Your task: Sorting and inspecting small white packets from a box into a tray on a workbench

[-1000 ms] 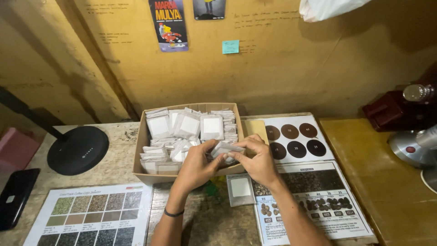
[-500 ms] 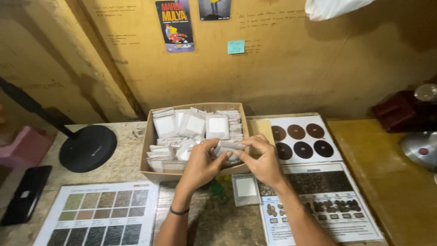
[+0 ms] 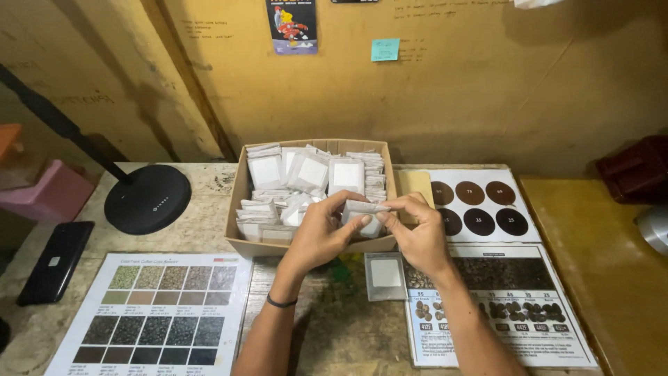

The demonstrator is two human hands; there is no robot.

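Hands meet over the front edge of the cardboard box (image 3: 240,202), both pinching the same small white sachet (image 3: 364,209). Left hand (image 3: 321,233) comes in from below, wrist bent up, fingers curled around the sachet's left end, thumb on the near side. Black band (image 3: 281,302) on that wrist. Right hand (image 3: 416,233) mirrors it: forearm angled in from the lower right, fingertips and thumb clamped on the sachet's right end. Sachet sits roughly level, just above the box's front wall, held clear of the packs beneath.

Box is packed with more white sachets (image 3: 308,172), some standing upright in rows at the back, others lying loose in front. One flat grey pouch (image 3: 385,275) with a white square lies on the table just below the hands, between the forearms.

Around it: colour chart of square swatches (image 3: 156,306) on the left, sheet with dark round discs (image 3: 483,205) right of the box, printed sheet with bean photos (image 3: 515,306) below that, touching the right forearm. Black round lamp base (image 3: 147,198) left of the box, black phone (image 3: 57,261) further left, near the table edge.
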